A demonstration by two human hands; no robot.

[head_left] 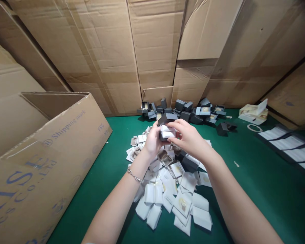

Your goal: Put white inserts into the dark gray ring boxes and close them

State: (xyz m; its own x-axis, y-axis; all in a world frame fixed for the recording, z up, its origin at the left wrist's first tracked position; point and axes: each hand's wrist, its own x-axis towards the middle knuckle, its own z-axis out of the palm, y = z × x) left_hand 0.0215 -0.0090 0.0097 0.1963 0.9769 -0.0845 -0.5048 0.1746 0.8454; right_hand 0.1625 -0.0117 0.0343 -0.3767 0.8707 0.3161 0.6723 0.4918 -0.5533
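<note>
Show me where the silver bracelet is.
In the head view, the silver bracelet sits on the person's left wrist, beside the pile of white inserts.

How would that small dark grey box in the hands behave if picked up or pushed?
The dark grey box looks stiff: its edges stay square with the lid raised. It is probably light, as the left hand and right hand hold it in their fingers. Its flat base should not roll, though the open lid might tip it.
</note>
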